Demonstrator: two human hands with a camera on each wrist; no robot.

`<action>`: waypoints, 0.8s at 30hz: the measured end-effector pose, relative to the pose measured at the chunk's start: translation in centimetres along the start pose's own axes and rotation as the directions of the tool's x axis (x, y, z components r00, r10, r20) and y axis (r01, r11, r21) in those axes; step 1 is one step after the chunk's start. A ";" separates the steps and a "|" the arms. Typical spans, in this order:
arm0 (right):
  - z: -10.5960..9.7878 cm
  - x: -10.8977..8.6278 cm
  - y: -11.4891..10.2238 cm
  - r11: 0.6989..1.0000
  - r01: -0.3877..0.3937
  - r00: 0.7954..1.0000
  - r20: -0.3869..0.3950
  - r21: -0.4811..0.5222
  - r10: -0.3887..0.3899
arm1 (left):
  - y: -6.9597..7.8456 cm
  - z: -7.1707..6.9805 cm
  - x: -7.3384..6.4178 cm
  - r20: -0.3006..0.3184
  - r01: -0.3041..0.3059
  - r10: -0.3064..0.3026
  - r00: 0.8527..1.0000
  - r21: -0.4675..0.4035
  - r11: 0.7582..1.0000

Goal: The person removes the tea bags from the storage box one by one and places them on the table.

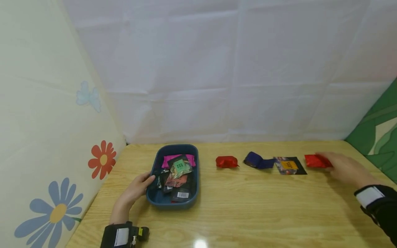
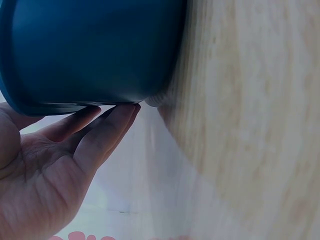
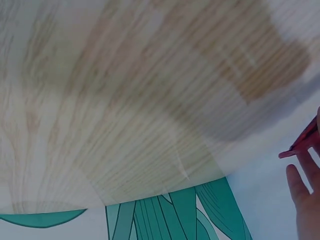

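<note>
My left hand (image 1: 136, 188) holds the dark blue plastic bin (image 1: 197, 182) at its left side, thumb over the rim. In the left wrist view the fingers (image 2: 107, 135) lie along the bin's outer wall. Inside the bin are a pink packet (image 1: 165, 162), a packet with a green label (image 1: 179, 166) and several dark packets. At the right end of the table my right hand (image 1: 348, 168) pinches a red packet (image 1: 314, 161); its edge also shows at the right of the right wrist view, by the fingertips.
Left of the red packet, a dark packet with an orange label (image 1: 289, 165), a folded navy packet (image 1: 258, 161) and another red packet (image 1: 227, 162) lie in a row on the wooden table (image 1: 248, 206). White sheeting (image 1: 232, 69) stands behind, with decorated panels at both sides.
</note>
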State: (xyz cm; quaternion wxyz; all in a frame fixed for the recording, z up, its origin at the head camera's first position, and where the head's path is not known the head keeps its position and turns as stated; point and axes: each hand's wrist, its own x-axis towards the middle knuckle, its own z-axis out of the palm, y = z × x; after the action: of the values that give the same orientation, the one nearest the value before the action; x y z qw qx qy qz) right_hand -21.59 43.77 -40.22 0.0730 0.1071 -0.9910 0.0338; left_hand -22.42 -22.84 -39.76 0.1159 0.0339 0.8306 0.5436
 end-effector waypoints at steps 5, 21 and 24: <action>0.4 -0.4 0.2 1.000 0.006 1.000 0.023 0.020 -0.007 | 0.1 0.0 0.0 -0.012 0.005 -0.005 1.000 0.010 1.000; 1.4 -0.8 0.6 1.000 -0.010 0.999 0.036 0.027 0.009 | 0.1 0.1 -0.1 -0.019 0.024 -0.023 1.000 0.017 1.000; 1.5 -0.8 0.7 0.999 -0.022 0.999 0.042 0.029 0.021 | 0.1 0.1 0.0 -0.018 0.019 -0.018 1.000 0.019 1.000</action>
State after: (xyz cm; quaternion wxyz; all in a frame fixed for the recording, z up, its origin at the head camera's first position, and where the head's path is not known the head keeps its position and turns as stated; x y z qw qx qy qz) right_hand -21.15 44.45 -41.87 0.0504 0.0984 -0.9928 0.0469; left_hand -22.35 -22.70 -39.72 0.1131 0.0223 0.8370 0.5349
